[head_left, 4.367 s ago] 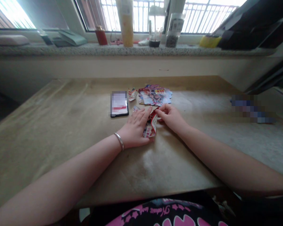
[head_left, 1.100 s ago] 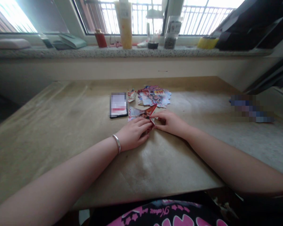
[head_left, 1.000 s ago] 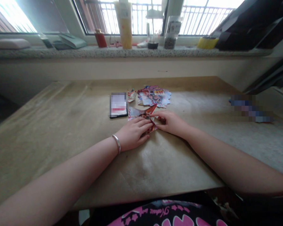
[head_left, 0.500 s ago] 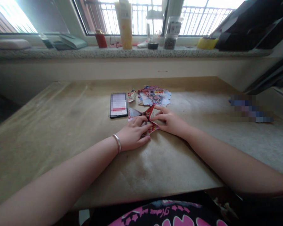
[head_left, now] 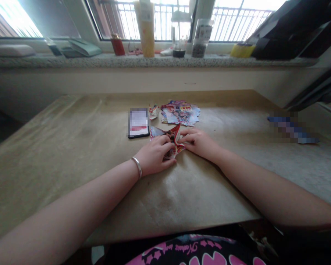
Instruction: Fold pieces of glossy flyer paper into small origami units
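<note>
A piece of glossy printed paper (head_left: 173,140), red and white, lies partly folded on the wooden table (head_left: 71,147). My left hand (head_left: 154,156), with a silver bracelet on the wrist, presses on its left part with curled fingers. My right hand (head_left: 200,141) pinches a raised red flap of the same paper between its fingertips. Both hands meet over the paper, just in front of a pile of cut printed sheets (head_left: 180,112).
A phone (head_left: 138,122) lies flat left of the paper. A small scrap (head_left: 153,111) sits behind it. A blurred blue item (head_left: 292,127) rests at the table's right. The windowsill (head_left: 99,60) holds a red jar (head_left: 118,45), a yellow bottle (head_left: 146,29) and several containers.
My right hand has lifted and turned the red flap up and leftward, while my left fingers have curled tighter onto the paper. The phone and the pile have not moved.
</note>
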The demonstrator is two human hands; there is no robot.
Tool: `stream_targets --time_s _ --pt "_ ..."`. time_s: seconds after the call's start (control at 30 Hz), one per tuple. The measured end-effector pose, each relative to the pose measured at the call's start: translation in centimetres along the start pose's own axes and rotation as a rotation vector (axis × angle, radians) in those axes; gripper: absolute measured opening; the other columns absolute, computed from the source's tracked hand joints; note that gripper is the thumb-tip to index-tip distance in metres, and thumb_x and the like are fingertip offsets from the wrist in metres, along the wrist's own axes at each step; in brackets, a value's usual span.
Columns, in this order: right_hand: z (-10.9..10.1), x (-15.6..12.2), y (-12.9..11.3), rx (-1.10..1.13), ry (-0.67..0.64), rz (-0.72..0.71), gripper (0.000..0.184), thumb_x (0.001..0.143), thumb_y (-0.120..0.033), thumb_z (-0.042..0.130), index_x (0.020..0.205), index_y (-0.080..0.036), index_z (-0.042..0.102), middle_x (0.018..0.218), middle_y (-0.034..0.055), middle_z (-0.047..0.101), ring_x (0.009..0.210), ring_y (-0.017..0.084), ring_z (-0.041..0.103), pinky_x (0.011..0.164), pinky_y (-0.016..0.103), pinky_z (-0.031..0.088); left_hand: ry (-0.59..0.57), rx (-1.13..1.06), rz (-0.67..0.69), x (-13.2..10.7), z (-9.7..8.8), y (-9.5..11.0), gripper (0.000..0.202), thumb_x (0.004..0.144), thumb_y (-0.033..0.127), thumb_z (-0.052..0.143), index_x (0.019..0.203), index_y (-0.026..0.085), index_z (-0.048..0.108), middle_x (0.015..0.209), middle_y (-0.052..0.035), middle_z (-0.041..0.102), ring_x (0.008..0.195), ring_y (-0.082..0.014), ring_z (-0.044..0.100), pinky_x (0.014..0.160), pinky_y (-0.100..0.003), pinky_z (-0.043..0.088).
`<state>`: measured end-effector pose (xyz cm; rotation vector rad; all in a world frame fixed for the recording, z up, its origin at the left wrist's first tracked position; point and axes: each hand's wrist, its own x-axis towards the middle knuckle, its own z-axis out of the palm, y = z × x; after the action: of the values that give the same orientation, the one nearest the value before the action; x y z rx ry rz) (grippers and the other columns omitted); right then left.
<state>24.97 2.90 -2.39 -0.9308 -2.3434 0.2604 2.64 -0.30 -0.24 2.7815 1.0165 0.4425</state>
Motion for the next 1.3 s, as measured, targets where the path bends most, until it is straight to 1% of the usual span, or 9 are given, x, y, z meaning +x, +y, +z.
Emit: stream_targets --time_s 0.17,0.3,0.37,0.57,0.73,0.93,1.0,1.17,1.3 --pt "-0.2 0.0 -0.1 -0.028 -0.026 -0.008 0.018 0.082 -0.018 0.060 0.089 -0.025 0.075 0.105 0.0049 0.070 0.094 0.020 0.065 0.088 0.036 0.050 0.118 -0.040 -0.041 -0.2 0.5 -0.4 0.059 0.074 0.044 0.068 0.118 0.012 0.046 0.130 -0.0177 0.043 0.125 -0.0294 0.041 0.108 -0.044 0.036" --pt "-0.4 0.0 -0.5 0.009 -0.013 -0.046 0.017 0.084 -0.021 0.058 0.088 -0.024 0.075 0.105 0.0058 0.071 0.092 0.019 0.066 0.085 0.034 0.051 0.187 -0.016 -0.029 -0.4 0.7 -0.8 0.102 0.066 0.048 0.076 0.142 0.012 0.019 0.148 -0.0209 0.024 0.139 -0.0330 0.022 0.114 -0.048 0.025" --pt "-0.5 0.0 -0.7 0.046 0.009 -0.058 0.018 0.085 -0.021 0.057 0.087 -0.024 0.074 0.107 0.0057 0.070 0.093 0.018 0.066 0.085 0.034 0.051 0.197 -0.002 -0.052 -0.4 0.7 -1.0 0.111 0.065 0.048 0.076 0.146 0.012 0.010 0.149 -0.0212 0.022 0.140 -0.0335 0.018 0.115 -0.049 0.023" --pt "-0.7 -0.1 -1.5 0.128 0.051 0.039 0.016 0.085 -0.025 0.058 0.087 -0.024 0.074 0.111 0.0055 0.070 0.097 0.018 0.067 0.086 0.033 0.053 0.155 -0.071 -0.133 -0.2 0.7 -1.3 0.112 0.070 0.048 0.071 0.148 0.013 -0.001 0.150 -0.0210 0.023 0.140 -0.0341 0.019 0.113 -0.051 0.023" --pt "-0.7 -0.1 -2.0 0.176 0.035 0.093 0.016 0.085 -0.022 0.057 0.088 -0.024 0.073 0.112 0.0029 0.069 0.091 0.016 0.068 0.078 0.029 0.055 0.135 -0.090 -0.125 0.0 0.2 -1.4 0.106 0.073 0.048 0.064 0.147 0.010 0.000 0.150 -0.0229 0.022 0.139 -0.0353 0.022 0.114 -0.056 0.013" --pt "-1.0 0.0 -2.5 0.098 -0.030 0.050 0.018 0.087 -0.024 0.055 0.093 -0.025 0.072 0.113 0.0027 0.069 0.098 0.018 0.067 0.086 0.032 0.053 0.109 -0.061 -0.098 0.0 -0.3 -1.3 0.096 0.075 0.042 0.058 0.148 0.014 0.002 0.147 -0.0184 0.033 0.135 -0.0330 0.032 0.114 -0.058 0.006" --pt "-1.0 0.0 -2.6 0.052 -0.038 0.048 0.018 0.087 -0.024 0.054 0.094 -0.024 0.071 0.112 0.0039 0.069 0.098 0.018 0.066 0.087 0.032 0.052 0.091 -0.053 -0.081 0.0 -0.4 -1.3 0.093 0.075 0.041 0.057 0.148 0.013 0.006 0.145 -0.0172 0.037 0.133 -0.0318 0.036 0.114 -0.056 0.008" --pt "-1.0 -0.2 -2.7 0.009 -0.040 0.038 0.019 0.087 -0.023 0.053 0.094 -0.023 0.071 0.112 0.0041 0.069 0.097 0.019 0.067 0.085 0.033 0.053 0.078 -0.028 -0.104 0.1 -0.6 -1.4 0.090 0.074 0.045 0.057 0.147 0.009 0.018 0.135 -0.0184 0.048 0.124 -0.0328 0.044 0.109 -0.050 0.027" --pt "-1.0 -0.2 -2.7 -0.007 -0.070 0.044 0.019 0.087 -0.023 0.054 0.096 -0.025 0.071 0.110 0.0031 0.070 0.098 0.019 0.066 0.086 0.032 0.051 0.076 -0.029 -0.074 0.1 -0.4 -1.4 0.085 0.077 0.043 0.055 0.147 0.012 0.016 0.142 -0.0174 0.041 0.132 -0.0310 0.037 0.114 -0.054 0.012"
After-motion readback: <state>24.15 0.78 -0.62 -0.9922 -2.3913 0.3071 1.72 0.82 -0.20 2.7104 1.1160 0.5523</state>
